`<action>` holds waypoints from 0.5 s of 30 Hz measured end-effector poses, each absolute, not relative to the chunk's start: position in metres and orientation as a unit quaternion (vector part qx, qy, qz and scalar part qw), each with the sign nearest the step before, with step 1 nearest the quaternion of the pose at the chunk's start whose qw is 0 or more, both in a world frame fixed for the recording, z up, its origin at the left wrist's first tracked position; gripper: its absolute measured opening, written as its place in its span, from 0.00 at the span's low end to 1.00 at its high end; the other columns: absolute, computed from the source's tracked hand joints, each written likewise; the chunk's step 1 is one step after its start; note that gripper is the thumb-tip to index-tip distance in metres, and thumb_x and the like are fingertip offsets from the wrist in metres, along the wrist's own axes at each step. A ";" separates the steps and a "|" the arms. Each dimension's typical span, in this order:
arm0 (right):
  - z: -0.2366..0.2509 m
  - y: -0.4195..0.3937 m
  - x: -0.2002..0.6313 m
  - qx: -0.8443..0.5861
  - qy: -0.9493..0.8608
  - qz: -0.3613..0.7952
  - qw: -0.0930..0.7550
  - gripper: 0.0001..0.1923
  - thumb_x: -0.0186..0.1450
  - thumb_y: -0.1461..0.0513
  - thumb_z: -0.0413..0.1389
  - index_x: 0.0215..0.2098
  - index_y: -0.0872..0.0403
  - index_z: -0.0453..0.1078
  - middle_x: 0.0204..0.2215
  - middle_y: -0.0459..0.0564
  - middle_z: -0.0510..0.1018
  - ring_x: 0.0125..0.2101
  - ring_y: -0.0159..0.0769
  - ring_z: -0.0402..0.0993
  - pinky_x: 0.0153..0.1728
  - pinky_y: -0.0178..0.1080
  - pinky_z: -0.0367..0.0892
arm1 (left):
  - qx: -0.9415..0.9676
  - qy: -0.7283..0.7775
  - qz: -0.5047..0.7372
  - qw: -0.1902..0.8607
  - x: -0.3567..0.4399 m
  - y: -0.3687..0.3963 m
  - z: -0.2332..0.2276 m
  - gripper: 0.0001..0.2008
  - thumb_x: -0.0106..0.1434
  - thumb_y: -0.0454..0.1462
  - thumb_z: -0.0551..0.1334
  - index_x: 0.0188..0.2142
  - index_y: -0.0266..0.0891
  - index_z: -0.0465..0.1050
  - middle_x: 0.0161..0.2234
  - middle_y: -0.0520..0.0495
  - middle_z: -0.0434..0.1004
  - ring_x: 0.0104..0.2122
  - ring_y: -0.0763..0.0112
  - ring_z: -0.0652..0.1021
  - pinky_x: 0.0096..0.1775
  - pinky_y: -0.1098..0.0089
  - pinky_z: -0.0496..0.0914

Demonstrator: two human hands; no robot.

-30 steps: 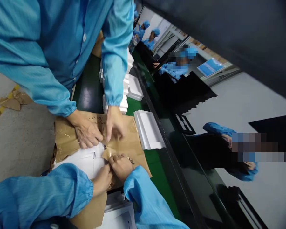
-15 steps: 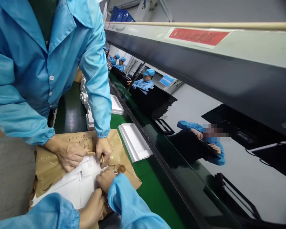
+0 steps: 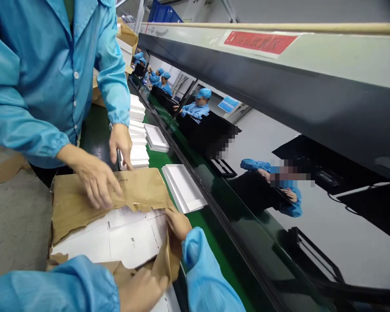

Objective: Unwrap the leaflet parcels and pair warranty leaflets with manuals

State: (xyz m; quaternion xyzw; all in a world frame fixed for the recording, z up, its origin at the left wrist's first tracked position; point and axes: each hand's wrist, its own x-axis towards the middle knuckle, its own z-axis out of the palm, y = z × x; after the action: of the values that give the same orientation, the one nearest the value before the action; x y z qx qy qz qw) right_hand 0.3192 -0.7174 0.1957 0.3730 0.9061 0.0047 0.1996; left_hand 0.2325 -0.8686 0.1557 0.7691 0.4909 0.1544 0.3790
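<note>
A brown kraft paper wrapper (image 3: 139,184), torn open across its top, surrounds a stack of white sheets or flat boxes (image 3: 133,238). My right hand (image 3: 179,223) pinches the torn paper at the package's right side. Lower down, my left hand (image 3: 143,291) is closed on a crumpled flap of the same paper near the front edge. Across the package, a co-worker's hand (image 3: 95,182) hovers over the wrapper, blurred, with fingers spread. The co-worker's other hand (image 3: 121,145) hangs beside the stacked white boxes.
White box trays (image 3: 185,190) lie on the green work surface (image 3: 211,247) to the right of the package. Stacked white boxes (image 3: 138,151) stand behind it. A dark rail (image 3: 227,229) runs diagonally along the right, with a long overhead beam (image 3: 263,78) above.
The opening in the wrapper has widened, baring more white contents. My right hand has moved right and my left hand lower. The co-worker's hands have let go of the paper and lifted away.
</note>
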 end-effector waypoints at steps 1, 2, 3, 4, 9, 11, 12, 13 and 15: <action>0.195 -0.720 0.323 0.361 0.913 -0.015 0.192 0.12 0.63 0.64 0.38 0.41 0.52 0.59 0.42 0.47 0.66 0.40 0.30 0.64 0.36 0.31 0.60 | 0.803 0.470 0.133 0.340 0.235 -0.870 0.159 0.15 0.56 0.23 0.45 0.38 0.34 0.64 0.32 0.41 0.72 0.32 0.59 0.73 0.32 0.65 0.66; 0.194 -0.724 0.327 0.349 0.917 -0.033 0.191 0.11 0.64 0.63 0.38 0.41 0.50 0.59 0.40 0.45 0.67 0.40 0.27 0.63 0.37 0.29 0.58 | 0.830 0.453 0.117 0.304 0.237 -0.871 0.163 0.16 0.55 0.22 0.45 0.38 0.33 0.64 0.33 0.41 0.72 0.31 0.59 0.74 0.31 0.65 0.67; 0.193 -0.728 0.331 0.344 0.918 -0.045 0.192 0.11 0.64 0.62 0.38 0.39 0.50 0.60 0.37 0.43 0.69 0.40 0.26 0.63 0.37 0.28 0.58 | 0.848 0.440 0.106 0.275 0.238 -0.872 0.165 0.17 0.55 0.21 0.44 0.38 0.33 0.64 0.33 0.41 0.72 0.31 0.60 0.74 0.30 0.66 0.67; 0.191 -0.731 0.335 0.349 0.915 -0.050 0.196 0.11 0.64 0.61 0.39 0.37 0.51 0.61 0.34 0.43 0.70 0.38 0.27 0.65 0.36 0.29 0.58 | 0.857 0.435 0.106 0.256 0.237 -0.873 0.167 0.17 0.54 0.21 0.44 0.38 0.33 0.64 0.33 0.41 0.72 0.30 0.60 0.74 0.30 0.67 0.67; 0.182 -0.744 0.372 0.450 0.871 -0.033 0.194 0.13 0.63 0.60 0.37 0.36 0.53 0.62 0.30 0.49 0.71 0.30 0.37 0.68 0.26 0.33 0.56 | 0.875 0.431 0.118 0.187 0.241 -0.875 0.160 0.18 0.51 0.21 0.47 0.38 0.34 0.66 0.31 0.43 0.73 0.27 0.61 0.74 0.26 0.67 0.67; 0.178 -0.752 0.391 0.501 0.846 -0.040 0.180 0.15 0.64 0.60 0.36 0.36 0.54 0.62 0.29 0.50 0.72 0.30 0.37 0.68 0.26 0.33 0.55 | 0.882 0.422 0.120 0.174 0.248 -0.878 0.151 0.17 0.51 0.23 0.49 0.38 0.34 0.67 0.31 0.43 0.73 0.26 0.60 0.74 0.22 0.66 0.66; 0.175 -0.755 0.400 0.527 0.831 -0.046 0.170 0.16 0.64 0.60 0.35 0.36 0.54 0.63 0.28 0.50 0.72 0.30 0.37 0.69 0.26 0.33 0.55 | 0.886 0.415 0.124 0.165 0.252 -0.880 0.146 0.16 0.51 0.23 0.49 0.38 0.34 0.67 0.30 0.42 0.73 0.26 0.60 0.74 0.21 0.66 0.66; 0.171 -0.759 0.408 0.550 0.818 -0.054 0.159 0.16 0.64 0.60 0.34 0.36 0.54 0.63 0.27 0.51 0.72 0.30 0.37 0.69 0.26 0.32 0.55 | 0.890 0.408 0.130 0.157 0.255 -0.881 0.142 0.15 0.52 0.24 0.49 0.37 0.33 0.67 0.30 0.41 0.73 0.25 0.60 0.73 0.21 0.66 0.65; 0.162 -0.763 0.421 0.583 0.798 -0.077 0.136 0.17 0.64 0.60 0.33 0.37 0.54 0.62 0.27 0.51 0.72 0.30 0.36 0.69 0.26 0.32 0.55 | 0.893 0.402 0.138 0.150 0.260 -0.884 0.136 0.16 0.52 0.23 0.48 0.37 0.31 0.67 0.28 0.40 0.72 0.25 0.60 0.73 0.21 0.66 0.65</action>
State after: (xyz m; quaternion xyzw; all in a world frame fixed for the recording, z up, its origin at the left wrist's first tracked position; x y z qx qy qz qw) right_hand 0.4207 -0.7630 0.1617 0.5826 0.7976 -0.0766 0.1362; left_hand 0.2595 -0.8838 0.1359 0.8926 0.4018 0.1385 0.1503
